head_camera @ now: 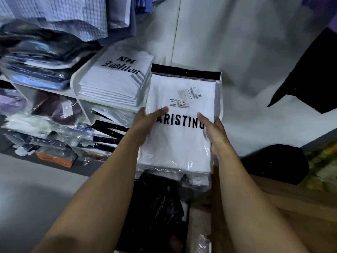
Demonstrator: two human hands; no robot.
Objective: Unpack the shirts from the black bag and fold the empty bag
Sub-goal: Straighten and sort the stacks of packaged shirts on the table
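Gripping packaged shirts point(179, 143) by side edges, left hand point(145, 123), right hand point(215, 136), above black bag point(156, 207)

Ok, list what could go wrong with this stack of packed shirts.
The packed shirts sit in slick plastic sleeves, and the left hand and right hand hold only the sides, so lower packs may slip from the grip. The black bag lies crumpled below the stack; a dropped pack could land back in it.
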